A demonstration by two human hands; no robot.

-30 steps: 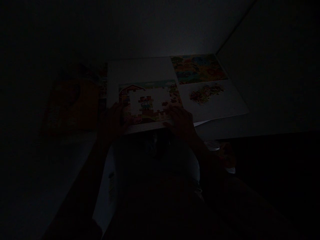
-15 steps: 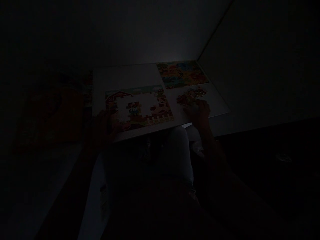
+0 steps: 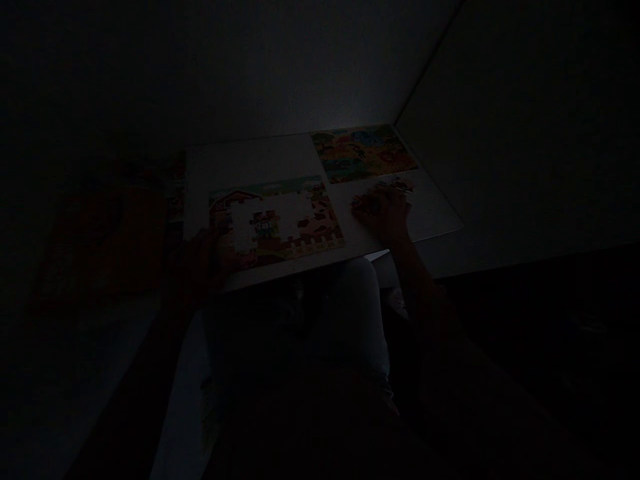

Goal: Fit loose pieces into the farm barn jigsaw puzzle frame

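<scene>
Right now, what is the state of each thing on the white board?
Colourful farm jigsaw puzzle: partly assembled, large white gap inside.
Heap of loose puzzle pieces: partly under the right hand.
Colourful printed picture sheet: flat, uncovered.
Left hand: at the puzzle's left edge; grip too dark to tell.

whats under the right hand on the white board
The right hand lies over a pile of loose colourful jigsaw pieces on the flat white board. A few show beyond it; the rest are covered, and whether it grips one cannot be told.
</scene>
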